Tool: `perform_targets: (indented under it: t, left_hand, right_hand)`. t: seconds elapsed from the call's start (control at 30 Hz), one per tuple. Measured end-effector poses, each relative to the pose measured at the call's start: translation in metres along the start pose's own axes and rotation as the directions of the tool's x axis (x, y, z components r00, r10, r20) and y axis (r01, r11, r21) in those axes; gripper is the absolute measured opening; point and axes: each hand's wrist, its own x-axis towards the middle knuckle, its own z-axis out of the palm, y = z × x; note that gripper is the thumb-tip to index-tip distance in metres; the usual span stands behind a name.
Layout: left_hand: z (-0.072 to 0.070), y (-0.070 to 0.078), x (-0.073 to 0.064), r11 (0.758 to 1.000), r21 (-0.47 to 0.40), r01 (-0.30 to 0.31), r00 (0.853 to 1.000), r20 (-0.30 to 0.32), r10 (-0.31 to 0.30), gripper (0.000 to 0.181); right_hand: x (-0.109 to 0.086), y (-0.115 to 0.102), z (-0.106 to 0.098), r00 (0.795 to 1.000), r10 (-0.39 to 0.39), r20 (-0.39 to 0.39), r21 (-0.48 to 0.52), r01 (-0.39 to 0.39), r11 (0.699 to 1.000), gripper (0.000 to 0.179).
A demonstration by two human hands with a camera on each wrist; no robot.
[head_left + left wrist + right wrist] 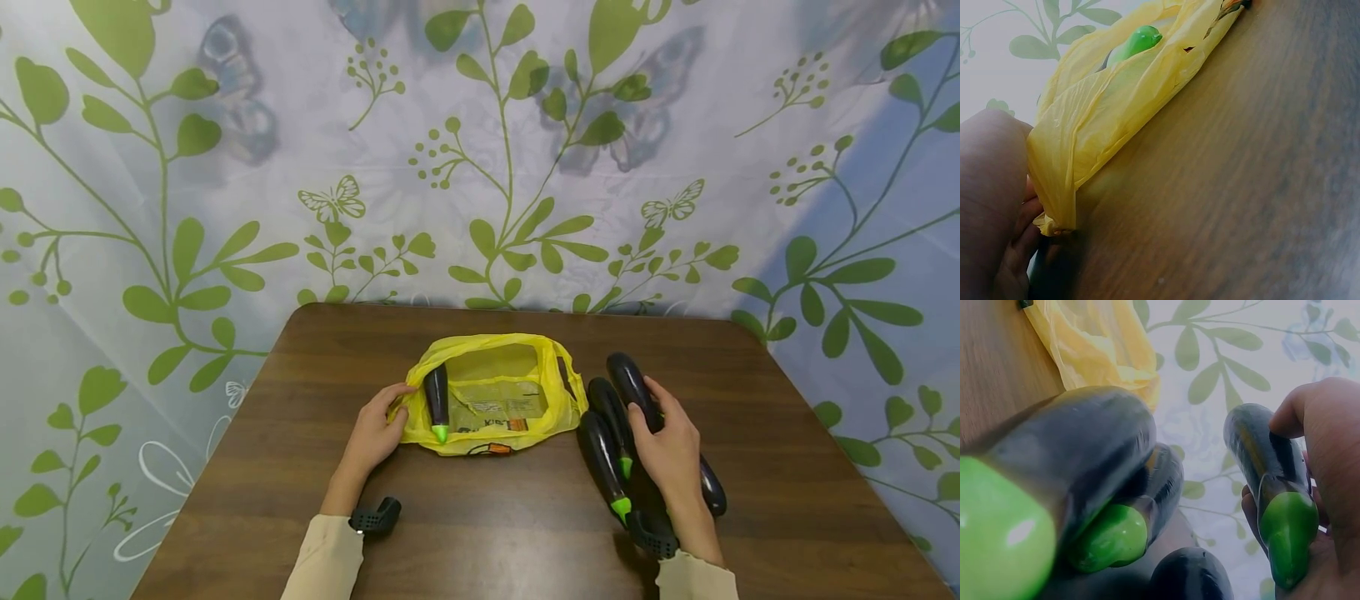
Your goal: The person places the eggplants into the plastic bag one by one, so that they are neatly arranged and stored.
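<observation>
Eggplants (600, 450): one in yellow bag (557, 408), one in right grip (667, 446), three loose.

a yellow bag (552, 407) lies open with one dark, green-capped eggplant (437, 398) inside, more eggplants (600, 452) clustered to its right.

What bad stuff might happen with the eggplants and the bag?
The yellow bag looks thin and floppy, so it might sag shut if the left hand lets go. The eggplant in the right hand looks smooth, so it might slip out. The other eggplants nearby look rounded and might roll if bumped.
</observation>
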Motion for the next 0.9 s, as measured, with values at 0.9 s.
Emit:
perform_targets:
  t: [0.9]
  left_hand:
    - [-0.003, 0.004, -0.001, 0.999, -0.028, 0.030, 0.999, 0.020, -0.029, 0.032]
  right_hand:
    - [-0.004, -0.016, 0.011, 0.998, -0.010, 0.064, 0.018, 0.009, 1.000, 0.050]
